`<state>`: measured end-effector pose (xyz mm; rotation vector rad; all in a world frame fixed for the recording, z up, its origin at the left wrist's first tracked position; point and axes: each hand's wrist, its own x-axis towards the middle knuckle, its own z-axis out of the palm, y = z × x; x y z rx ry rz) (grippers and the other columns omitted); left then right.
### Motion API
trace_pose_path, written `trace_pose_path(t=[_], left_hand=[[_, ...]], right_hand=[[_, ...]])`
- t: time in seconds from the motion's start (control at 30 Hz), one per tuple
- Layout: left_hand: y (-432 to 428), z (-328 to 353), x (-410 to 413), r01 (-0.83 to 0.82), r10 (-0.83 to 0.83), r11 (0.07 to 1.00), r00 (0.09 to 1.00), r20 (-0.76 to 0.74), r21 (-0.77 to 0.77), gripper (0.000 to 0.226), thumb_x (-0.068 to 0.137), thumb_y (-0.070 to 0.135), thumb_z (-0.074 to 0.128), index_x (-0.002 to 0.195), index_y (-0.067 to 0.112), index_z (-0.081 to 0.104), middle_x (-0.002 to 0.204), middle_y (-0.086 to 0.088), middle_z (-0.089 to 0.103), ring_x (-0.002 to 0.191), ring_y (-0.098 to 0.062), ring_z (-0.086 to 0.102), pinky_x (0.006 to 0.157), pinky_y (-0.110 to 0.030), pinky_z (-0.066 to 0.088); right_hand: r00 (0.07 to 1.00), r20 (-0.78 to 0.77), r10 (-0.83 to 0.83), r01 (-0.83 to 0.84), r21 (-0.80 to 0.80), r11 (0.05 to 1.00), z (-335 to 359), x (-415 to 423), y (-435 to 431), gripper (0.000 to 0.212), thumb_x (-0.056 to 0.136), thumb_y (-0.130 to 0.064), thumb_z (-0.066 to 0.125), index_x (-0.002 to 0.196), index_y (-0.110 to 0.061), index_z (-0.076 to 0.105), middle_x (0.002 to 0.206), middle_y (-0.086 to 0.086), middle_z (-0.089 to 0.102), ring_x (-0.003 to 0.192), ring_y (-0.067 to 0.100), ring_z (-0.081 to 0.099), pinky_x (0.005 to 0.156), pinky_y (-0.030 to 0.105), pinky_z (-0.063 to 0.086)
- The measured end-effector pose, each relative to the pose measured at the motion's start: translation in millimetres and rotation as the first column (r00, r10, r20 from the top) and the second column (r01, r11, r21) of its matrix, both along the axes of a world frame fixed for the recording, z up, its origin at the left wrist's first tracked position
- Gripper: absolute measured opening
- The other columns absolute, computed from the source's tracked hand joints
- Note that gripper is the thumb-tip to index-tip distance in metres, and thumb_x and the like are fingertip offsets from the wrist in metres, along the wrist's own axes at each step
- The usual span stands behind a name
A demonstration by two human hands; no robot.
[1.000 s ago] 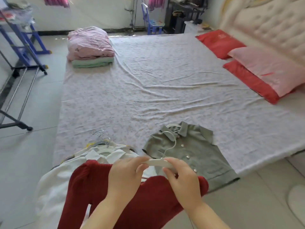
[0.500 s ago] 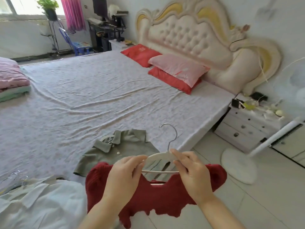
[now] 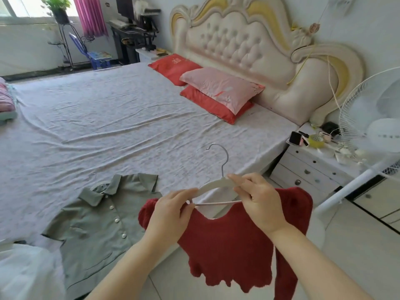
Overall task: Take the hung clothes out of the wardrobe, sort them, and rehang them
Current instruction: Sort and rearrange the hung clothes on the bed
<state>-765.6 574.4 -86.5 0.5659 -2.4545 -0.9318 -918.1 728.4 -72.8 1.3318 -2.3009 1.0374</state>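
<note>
A dark red knitted top [image 3: 229,247] hangs in the air on a white hanger [image 3: 216,185] with a metal hook. My left hand [image 3: 171,215] pinches the hanger's left end together with the red shoulder. My right hand [image 3: 257,200] grips the hanger's right arm near the hook. A grey-green buttoned shirt [image 3: 101,226] lies flat on the bed's near edge, with its own hanger in the collar. A white garment [image 3: 23,271] lies at the lower left.
The bed [image 3: 108,131] has a pale sheet, red and pink pillows [image 3: 218,92] and a tufted headboard. To the right stand a white nightstand [image 3: 311,167] with small items and a white floor fan [image 3: 372,126]. Folded bedding [image 3: 6,105] sits at the far left.
The view has swung right from the bed's foot toward the headboard. Both hands have lifted the hanger with the red top off the clothes pile and carried it right.
</note>
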Motion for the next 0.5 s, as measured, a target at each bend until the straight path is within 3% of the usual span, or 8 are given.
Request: trace_pose_path(t=[0.13, 0.3, 0.5], left_hand=[[-12, -9, -51, 0.039, -0.040, 0.999, 0.999, 0.032, 0.022, 0.038, 0.085, 0.012, 0.060, 0.120, 0.027, 0.060, 0.103, 0.027, 0.049, 0.101, 0.010, 0.040, 0.088, 0.006, 0.019], [-42, -30, -121, 0.071, -0.075, 0.994, 0.996, 0.042, 0.077, 0.039, 0.087, 0.012, 0.058, 0.123, 0.027, 0.058, 0.106, 0.026, 0.048, 0.108, 0.005, 0.045, 0.093, -0.004, 0.023], [-92, -59, -191, 0.059, -0.082, 0.988, 0.983, 0.164, 0.143, 0.043, 0.089, 0.015, 0.054, 0.128, 0.031, 0.051, 0.126, 0.014, 0.055, 0.119, -0.005, 0.045, 0.096, -0.010, 0.023]], right_hand=[[1.000, 0.009, -0.004, 0.003, 0.023, 1.000, -5, -56, -11, 0.046, 0.074, 0.000, 0.073, 0.113, -0.024, 0.066, 0.079, 0.000, 0.062, 0.069, 0.011, 0.058, 0.057, 0.035, 0.054], [0.999, 0.040, -0.018, 0.016, 0.043, 0.999, -26, -126, -41, 0.045, 0.074, 0.002, 0.072, 0.112, -0.023, 0.066, 0.078, -0.008, 0.054, 0.079, -0.002, 0.047, 0.059, 0.020, 0.047], [0.988, 0.155, -0.002, -0.017, 0.120, 0.993, -52, -200, -96, 0.046, 0.075, 0.004, 0.071, 0.112, -0.022, 0.067, 0.077, -0.004, 0.055, 0.080, -0.003, 0.048, 0.070, 0.020, 0.044]])
